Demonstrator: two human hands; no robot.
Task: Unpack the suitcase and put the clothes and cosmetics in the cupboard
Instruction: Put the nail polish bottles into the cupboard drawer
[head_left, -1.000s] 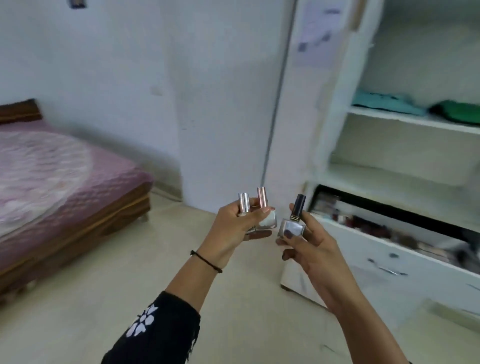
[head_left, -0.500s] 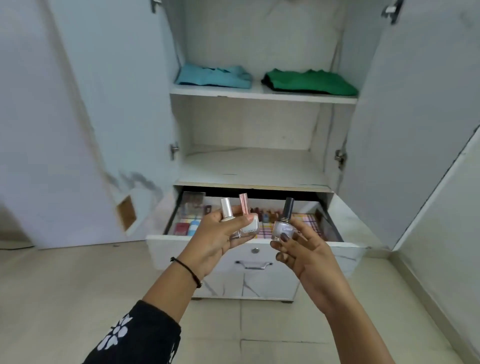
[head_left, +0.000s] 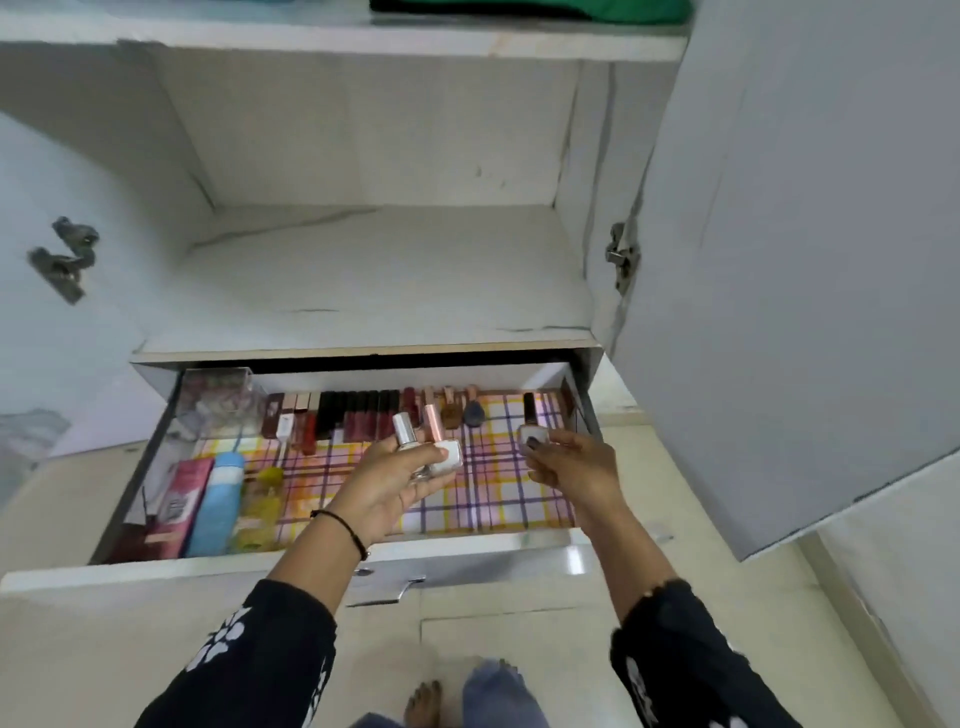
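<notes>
The tall white laminate cupboard (head_left: 389, 270) stands with both doors swung wide, its middle shelf bare, and a folded green garment (head_left: 519, 8) lies on the shelf above, so the clothes seem to belong up there. Below, the wide white drawer (head_left: 156, 569) is pulled fully out over the floor, lined with pink-and-yellow checked paper, clearly the place for cosmetics. A pink carton (head_left: 182, 499), a light blue bottle (head_left: 215, 504) and a yellow bottle (head_left: 260, 504) lie along its left side, and a row of dark lipstick tubes (head_left: 358, 410) stands against the back wall, leaving the right of the liner free. Over that free patch the left hand (head_left: 384, 488) pinches two small clear nail-polish bottles together, one silver-capped (head_left: 405, 434), one rose-gold-capped (head_left: 447, 452), caps up. The right hand (head_left: 571, 467) closes its fingertips round a black-capped nail-polish bottle (head_left: 531, 426), held upright near the back row, probably to be stood there.
</notes>
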